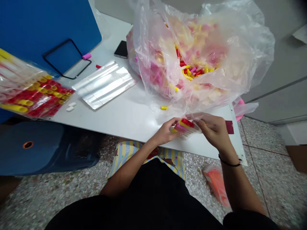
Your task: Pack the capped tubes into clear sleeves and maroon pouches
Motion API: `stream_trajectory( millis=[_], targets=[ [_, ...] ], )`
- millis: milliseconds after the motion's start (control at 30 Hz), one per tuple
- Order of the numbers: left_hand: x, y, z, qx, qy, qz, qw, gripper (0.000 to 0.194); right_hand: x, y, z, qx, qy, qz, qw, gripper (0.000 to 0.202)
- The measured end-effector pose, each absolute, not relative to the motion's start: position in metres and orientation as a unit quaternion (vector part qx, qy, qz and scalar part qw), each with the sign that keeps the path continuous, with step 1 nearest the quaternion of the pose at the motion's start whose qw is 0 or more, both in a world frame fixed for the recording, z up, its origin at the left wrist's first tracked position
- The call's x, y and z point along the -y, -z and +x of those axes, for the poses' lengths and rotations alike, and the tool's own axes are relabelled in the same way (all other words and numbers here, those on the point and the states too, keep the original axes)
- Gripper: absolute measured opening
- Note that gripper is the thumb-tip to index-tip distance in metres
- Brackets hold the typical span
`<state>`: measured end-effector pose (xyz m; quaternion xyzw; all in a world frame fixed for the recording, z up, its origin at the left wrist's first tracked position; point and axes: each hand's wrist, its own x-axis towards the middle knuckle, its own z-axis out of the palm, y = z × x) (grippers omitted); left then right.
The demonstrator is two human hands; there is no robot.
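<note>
Near the front edge of the table, my left hand (pixel 168 131) is closed around a small clear plastic bag (pixel 189 132) with a few short red, yellow and pink tubes (pixel 184 124) inside. My right hand (pixel 213 127) pinches the right side of that bag, its fingers partly behind the film. Just beyond both hands stands a large open plastic bag (pixel 153 41), full of loose red, yellow, pink and white tubes (pixel 192 71). One loose yellow tube (pixel 164 108) lies on the table in front of it.
A stack of flat clear bags (pixel 105 84) lies left of centre, near a black phone (pixel 121 49). Filled packs of tubes (pixel 45 95) are at the left, by two small white pieces (pixel 70 109). A blue board (pixel 48 25) and a blue stool (pixel 43 150) stand left.
</note>
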<state>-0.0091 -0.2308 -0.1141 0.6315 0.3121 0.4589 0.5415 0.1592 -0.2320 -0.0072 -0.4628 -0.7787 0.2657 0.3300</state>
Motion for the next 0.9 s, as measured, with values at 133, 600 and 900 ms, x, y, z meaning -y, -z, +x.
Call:
stream_trajectory(
  millis=[133, 600, 900],
  targets=[
    [0.232, 0.106, -0.008, -0.345, -0.468, 0.615, 0.533, 0.026, 0.237, 0.004, 0.162, 0.775, -0.229, -0.459, 0.369, 0.025],
    [0.241, 0.059, -0.016, -0.312, -0.552, 0.595, 0.494, 0.036, 0.234, -0.024, 0.169, 0.799, -0.237, -0.402, 0.378, 0.021],
    [0.231, 0.047, -0.002, -0.356, -0.578, 0.587, 0.442, 0.025, 0.219, -0.016, 0.153, 0.779, -0.287, -0.381, 0.406, 0.021]
  ],
)
